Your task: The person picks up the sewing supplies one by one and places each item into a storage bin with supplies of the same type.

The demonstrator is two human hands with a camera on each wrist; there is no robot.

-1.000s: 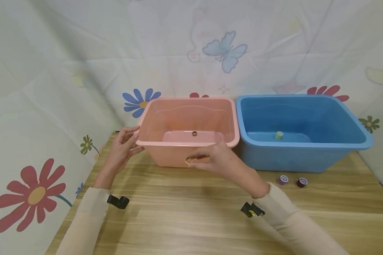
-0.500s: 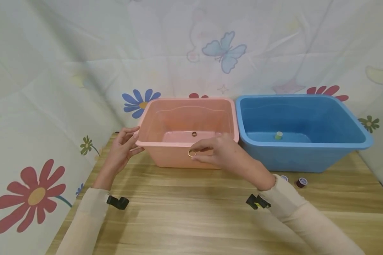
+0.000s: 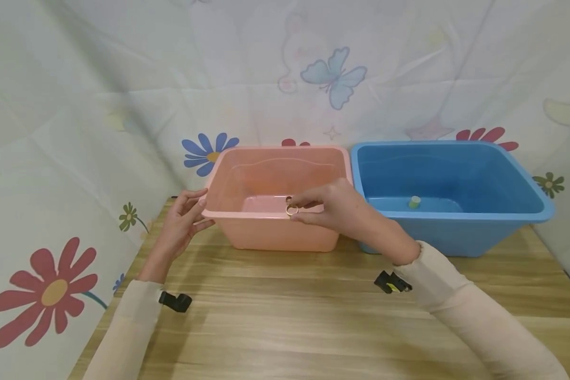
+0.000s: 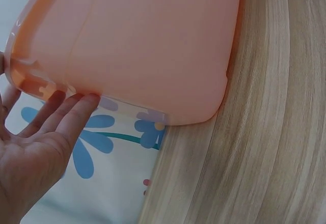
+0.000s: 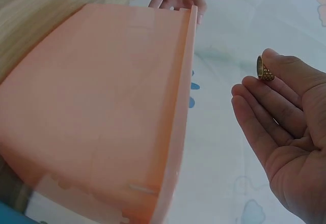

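Pinching one gold ring (image 5: pixel 267 73) with the right hand (image 3: pixel 337 207), above the near rim of one pink tub (image 3: pixel 266 233). Gripping that tub's left rim with the left hand (image 3: pixel 182 217). Counting one brown ring (image 3: pixel 288 200) within and, just beside, one blue tub (image 3: pixel 442 237) with one pale green cylinder (image 3: pixel 414 202) inside.

The left tub (image 3: pixel 266 232) sits on the table (image 3: pixel 266 316). One ring (image 3: pixel 288 199) lies in it. The left hand (image 3: pixel 182 217) is at its left edge, the right hand (image 3: pixel 343 208) and another ring (image 5: pixel 267 75) by its front edge. On its right is the other tub (image 3: pixel 432 237), behind it a cloth (image 3: pixel 256 58).
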